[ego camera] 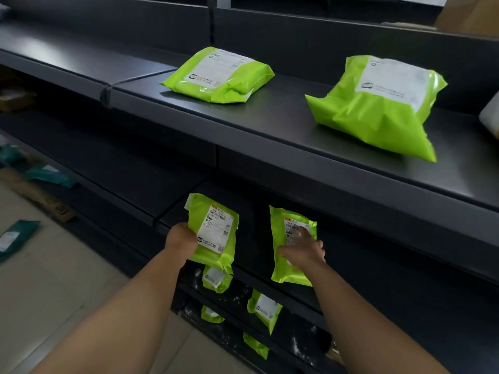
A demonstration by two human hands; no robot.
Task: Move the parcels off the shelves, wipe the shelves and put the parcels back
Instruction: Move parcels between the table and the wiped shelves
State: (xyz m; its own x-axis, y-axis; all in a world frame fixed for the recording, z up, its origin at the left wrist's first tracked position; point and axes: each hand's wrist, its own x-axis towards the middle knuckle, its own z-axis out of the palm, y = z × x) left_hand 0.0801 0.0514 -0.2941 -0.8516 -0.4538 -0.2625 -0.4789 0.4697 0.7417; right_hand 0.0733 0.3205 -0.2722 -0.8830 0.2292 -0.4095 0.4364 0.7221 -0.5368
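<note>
In the head view, the left small parcel [216, 233] is gripped at its left edge by the left hand [182, 238], fingers curled round it. It is held tilted over the front edge of the middle shelf [253, 233], its lower end hanging past the lip. The right small parcel [293, 238] lies just beside it, apart, and also overhangs the lip. The right hand [302, 252] is laid on top of it, index finger stretched across the label; whether the other fingers clasp its right edge cannot be told. A bare strip of shelf is seen between the two parcels.

On the upper shelf [270, 125] two large green parcels are set well apart: the flat parcel [218, 74] back from the edge, the bulky parcel [378, 103] with a corner reaching the front edge. More small green parcels [264, 306] are seen on the lower shelves.
</note>
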